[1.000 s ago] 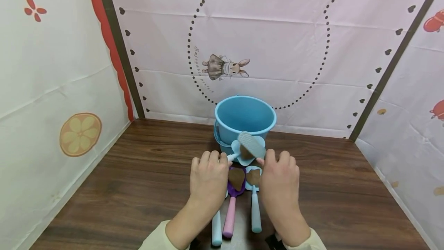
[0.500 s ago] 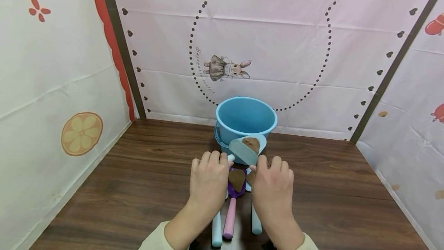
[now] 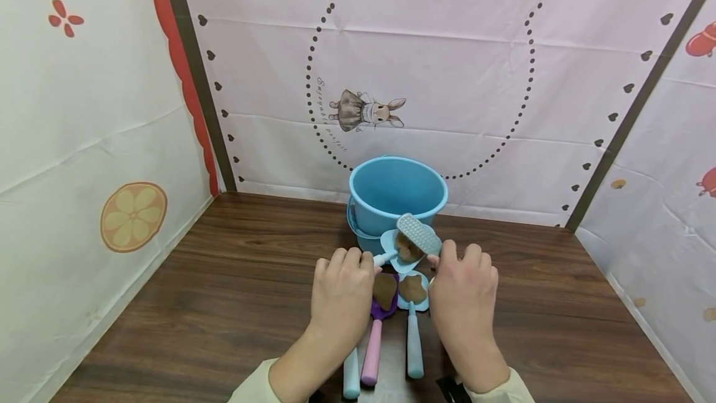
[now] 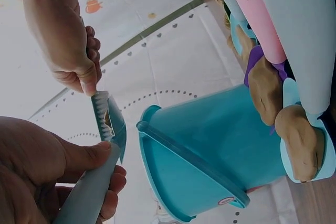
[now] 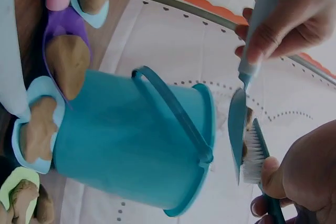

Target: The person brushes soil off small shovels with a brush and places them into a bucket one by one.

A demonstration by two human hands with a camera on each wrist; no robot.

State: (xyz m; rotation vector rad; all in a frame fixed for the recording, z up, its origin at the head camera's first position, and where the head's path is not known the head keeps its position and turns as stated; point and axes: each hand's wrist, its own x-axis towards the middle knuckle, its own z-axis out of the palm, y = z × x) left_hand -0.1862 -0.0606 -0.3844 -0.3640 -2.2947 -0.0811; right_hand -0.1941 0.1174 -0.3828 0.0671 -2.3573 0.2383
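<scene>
My left hand [image 3: 342,288] grips the handle of a light blue toy shovel [image 4: 89,190], raised in front of a blue bucket [image 3: 377,222]. A lump of brown, sand-like material [image 3: 405,252] lies on its blade. My right hand [image 3: 464,300] holds a small blue-grey brush [image 3: 418,234] with pale bristles. In the right wrist view the brush's bristles [image 5: 253,153] face the shovel blade and meet the brown material. Part of the lump is hidden behind the brush in the head view.
Below my hands, a purple shovel with a pink handle [image 3: 371,353] and a light blue shovel [image 3: 414,341] lie on the wooden table [image 3: 224,303], bearing brown lumps. Another blue handle [image 3: 351,375] lies left of them. A green-rimmed piece [image 5: 11,182] bears more brown material.
The brush swings left across the shovel blade, then back right, its dotted face showing again. My left hand and the shovel shift slightly right.
</scene>
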